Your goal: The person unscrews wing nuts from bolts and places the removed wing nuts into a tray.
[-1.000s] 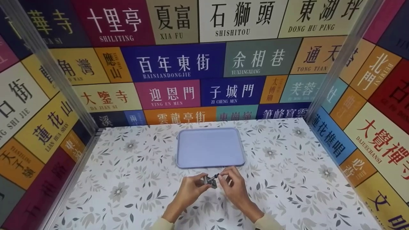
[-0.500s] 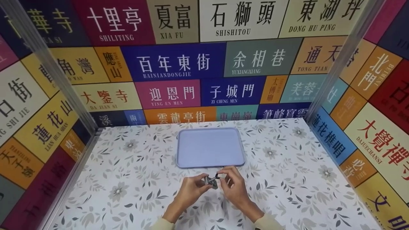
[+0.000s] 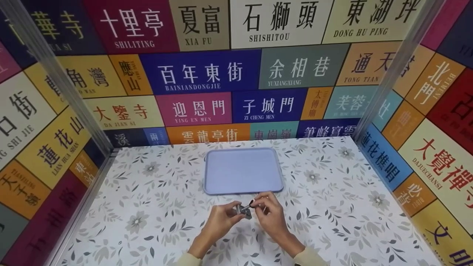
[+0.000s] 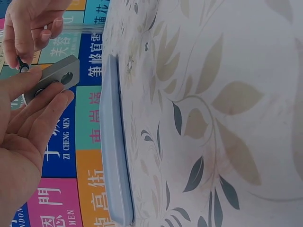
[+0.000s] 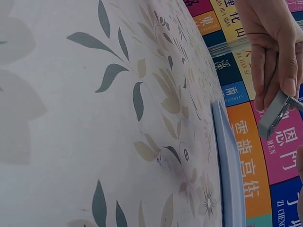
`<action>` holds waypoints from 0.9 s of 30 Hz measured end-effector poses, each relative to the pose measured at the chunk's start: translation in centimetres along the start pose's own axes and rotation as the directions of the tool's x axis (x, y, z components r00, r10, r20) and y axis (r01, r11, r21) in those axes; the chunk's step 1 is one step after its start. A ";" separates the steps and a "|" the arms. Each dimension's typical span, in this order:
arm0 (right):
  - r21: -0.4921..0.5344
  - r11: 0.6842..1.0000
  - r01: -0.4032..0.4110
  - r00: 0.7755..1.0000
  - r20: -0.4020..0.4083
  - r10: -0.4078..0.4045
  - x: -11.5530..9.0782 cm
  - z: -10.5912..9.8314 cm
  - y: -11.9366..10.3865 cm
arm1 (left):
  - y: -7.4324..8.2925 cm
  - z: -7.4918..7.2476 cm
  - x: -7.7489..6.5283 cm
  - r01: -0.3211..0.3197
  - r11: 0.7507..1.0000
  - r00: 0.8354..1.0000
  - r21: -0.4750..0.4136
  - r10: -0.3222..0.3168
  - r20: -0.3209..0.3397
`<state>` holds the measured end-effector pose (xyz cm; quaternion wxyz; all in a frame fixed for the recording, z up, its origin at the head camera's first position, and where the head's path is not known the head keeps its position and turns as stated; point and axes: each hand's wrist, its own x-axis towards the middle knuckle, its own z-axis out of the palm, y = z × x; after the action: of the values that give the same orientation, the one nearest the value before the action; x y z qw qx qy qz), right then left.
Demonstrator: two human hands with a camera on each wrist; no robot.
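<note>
My left hand (image 3: 218, 220) pinches a small grey metal block (image 4: 67, 72) between thumb and fingers; a round hole shows near one end. From the block a threaded screw (image 5: 296, 102) sticks out toward my right hand (image 3: 272, 216). In the head view, thumb and fingertips of that hand pinch the screw's black end (image 3: 252, 203). Both hands are close together, just on the near side of the tray. The right wrist view shows the left hand (image 5: 274, 42) above the block, with the right hand mostly out of frame.
A pale blue rectangular tray (image 3: 244, 171) lies on the white floral tablecloth (image 3: 162, 207) beyond the hands. Panels with coloured name signs (image 3: 199, 74) close off the back and both sides, with clear corner strips (image 3: 384, 74) between them.
The black end of the screw has turned to different angles between the right fingertips. The left hand and the metal block have stayed nearly still, as has the tray.
</note>
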<state>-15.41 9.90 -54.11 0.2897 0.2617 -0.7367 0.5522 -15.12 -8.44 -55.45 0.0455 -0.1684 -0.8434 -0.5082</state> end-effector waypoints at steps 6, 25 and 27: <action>0.000 1.000 0.014 1.000 -0.010 -0.014 0.1 0.0 0.0 | 0.0 0.0 0.0 0.000 1.000 1.000 -0.015 0.000 -0.008; -0.012 0.992 -0.124 0.988 0.088 0.124 -0.4 -0.4 -0.4 | 0.0 -0.1 -0.1 0.012 1.000 1.000 -0.004 -0.012 -0.019; -0.001 0.995 -0.103 0.991 0.083 0.103 -0.3 -0.3 -0.3 | -0.1 -0.2 0.0 0.005 1.000 1.000 0.001 -0.005 -0.023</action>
<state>-14.96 10.11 -54.09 0.2294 0.2465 -0.7597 0.5563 -15.11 -8.62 -55.44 0.0541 -0.1605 -0.8434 -0.5099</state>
